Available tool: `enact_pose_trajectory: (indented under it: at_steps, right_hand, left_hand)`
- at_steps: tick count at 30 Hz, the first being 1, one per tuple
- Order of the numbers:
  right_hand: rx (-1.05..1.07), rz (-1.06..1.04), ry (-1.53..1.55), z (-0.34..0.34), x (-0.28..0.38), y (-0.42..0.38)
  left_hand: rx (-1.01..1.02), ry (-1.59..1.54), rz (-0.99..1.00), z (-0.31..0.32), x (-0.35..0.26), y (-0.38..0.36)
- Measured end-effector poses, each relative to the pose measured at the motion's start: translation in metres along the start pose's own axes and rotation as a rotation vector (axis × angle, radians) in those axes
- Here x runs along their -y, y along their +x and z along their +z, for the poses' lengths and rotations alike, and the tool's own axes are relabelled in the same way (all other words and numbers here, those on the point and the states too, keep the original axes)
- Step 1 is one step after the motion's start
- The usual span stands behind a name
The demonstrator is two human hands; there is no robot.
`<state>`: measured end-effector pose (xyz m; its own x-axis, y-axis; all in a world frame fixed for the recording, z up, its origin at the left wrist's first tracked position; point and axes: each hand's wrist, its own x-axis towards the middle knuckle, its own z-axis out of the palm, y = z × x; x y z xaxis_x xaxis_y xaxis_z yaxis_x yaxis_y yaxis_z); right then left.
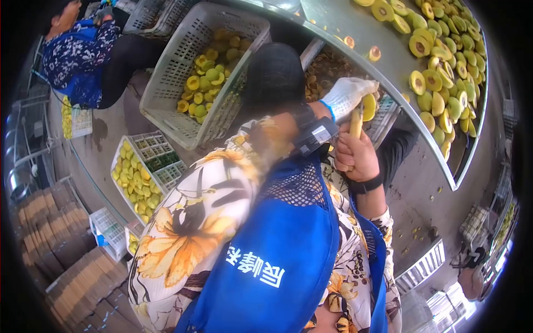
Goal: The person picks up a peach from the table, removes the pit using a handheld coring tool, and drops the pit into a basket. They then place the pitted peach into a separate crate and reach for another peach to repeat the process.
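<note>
My left hand (pixel 350 99), in a white knit glove, is closed around a yellow peach half (pixel 368 107) by the edge of the metal table. Just below it, my bare right hand (pixel 357 155) is closed around a slim yellowish handle (pixel 356 123) that points up at the fruit. Whatever tip the handle has is hidden. Under my hands stands a crate (pixel 388 115), with brown pits and scraps (pixel 325 72) beside it, between my knees. Many halved peaches (pixel 438 77), some showing brown hollows, lie heaped on the metal table (pixel 338 22).
A large grey crate (pixel 166 83) holding peach halves (pixel 205 83) stands left of my knee. Further left is another crate of yellow fruit (pixel 133 180). A co-worker (pixel 78 61) sits at the upper left. Stacked cardboard (pixel 55 222) lies lower left; a white crate (pixel 422 266) is lower right.
</note>
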<state>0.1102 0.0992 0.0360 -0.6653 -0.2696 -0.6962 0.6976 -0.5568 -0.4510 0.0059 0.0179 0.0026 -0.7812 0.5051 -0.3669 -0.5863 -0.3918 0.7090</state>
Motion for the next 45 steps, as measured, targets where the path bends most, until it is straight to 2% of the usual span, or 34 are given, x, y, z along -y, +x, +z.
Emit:
enact_pose_trajectory:
  at_steps: [1,3,4,7,9,10,11,12,13,14,17,19,21,23,24,25,27,28,29,30,31,32,33,35,38,41,42,45]
  right_hand:
    - [0.037,-0.026,0.029,-0.001,-0.001,0.004]
    - [0.096,-0.085,0.099,-0.009,-0.006,0.009]
    - [0.002,-0.096,0.069,-0.004,-0.007,0.010]
    - [-0.051,-0.293,-0.244,-0.012,-0.019,0.023]
    - [-0.115,-0.347,-0.357,-0.005,-0.018,0.026]
    - [-0.130,-0.635,-0.548,-0.007,-0.024,0.034]
    - [-0.087,-0.659,-0.573,-0.005,-0.024,0.034]
    - [-0.043,-0.683,-0.596,-0.003,-0.024,0.034]
    - [0.055,-0.451,-0.440,0.008,-0.012,0.018]
    - [0.154,-0.235,-0.278,0.015,-0.002,0.011]
    - [0.178,-0.274,-0.126,0.010,0.007,0.007]
    - [-0.170,-0.353,-0.580,-0.009,0.013,0.028]
    - [-0.509,-0.453,-1.057,-0.034,0.009,0.056]
    - [-0.628,-0.594,-1.138,-0.050,0.005,0.058]
    - [-0.685,-0.664,-1.181,-0.057,0.005,0.059]
    - [-0.704,-0.597,-1.102,-0.065,0.006,0.061]
    - [-0.728,-0.449,-0.955,-0.079,0.005,0.062]
    - [-0.761,-0.634,-0.997,-0.077,0.008,0.049]
    - [-0.767,-0.698,-0.950,-0.083,0.007,0.047]
    - [-0.776,-0.762,-0.901,-0.092,0.005,0.044]
    - [-0.788,-0.821,-0.849,-0.098,0.002,0.041]
    - [-0.705,-0.684,-0.631,-0.093,0.007,0.025]
    - [-0.714,-0.693,-0.633,-0.096,0.004,0.018]
    - [-0.740,-0.708,-0.622,-0.093,-0.002,0.002]
    - [-0.766,-0.701,-0.553,-0.093,-0.008,-0.021]
    - [-0.766,-0.732,-0.519,-0.095,-0.011,-0.027]
    - [-0.774,-0.754,-0.523,-0.094,-0.006,-0.027]
    - [-0.749,-0.913,-0.506,-0.087,0.018,-0.019]
  left_hand:
    - [0.010,0.025,0.073,-0.001,0.002,0.002]
    - [-0.037,0.092,0.048,-0.011,0.011,0.012]
    - [-0.063,0.086,0.002,-0.014,0.016,0.019]
    - [-0.177,-0.017,-0.211,-0.003,0.007,0.015]
    - [-0.223,-0.074,-0.204,-0.012,0.017,0.028]
    - [-0.212,-0.147,-0.271,-0.010,0.008,0.026]
    - [-0.206,-0.219,-0.338,-0.010,-0.002,0.022]
    - [-0.242,-0.129,-0.201,-0.013,-0.001,0.018]
    - [-0.233,-0.050,-0.218,-0.013,-0.012,0.017]
    - [-0.290,0.033,-0.077,-0.008,-0.023,0.010]
    - [-0.391,0.234,0.354,-0.028,-0.048,-0.001]
    - [-0.566,0.316,0.510,-0.053,-0.083,-0.012]
    - [-0.699,0.571,0.577,-0.077,-0.120,-0.024]
    - [-0.911,1.715,0.699,-0.120,-0.147,-0.035]
    - [-0.932,1.811,0.796,-0.121,-0.154,-0.031]
    - [-0.952,1.906,0.887,-0.120,-0.158,-0.029]
    - [-0.721,1.656,0.762,-0.059,-0.147,-0.011]
    - [-0.544,1.667,0.770,-0.034,-0.137,0.004]
    - [-0.356,1.591,0.750,-0.010,-0.123,0.022]
    - [-0.136,1.618,0.882,0.006,-0.106,0.051]
    - [-0.006,1.605,0.958,0.025,-0.085,0.080]
    - [0.047,1.730,0.911,0.047,-0.067,0.102]
    - [0.105,1.853,0.866,0.067,-0.051,0.120]
    - [0.238,1.920,0.617,0.091,-0.021,0.148]
    - [0.293,1.935,0.501,0.114,0.005,0.166]
    - [0.311,1.674,0.431,0.109,0.002,0.173]
    - [0.260,1.512,0.466,0.100,0.000,0.172]
    - [0.248,1.289,0.610,0.090,-0.023,0.122]
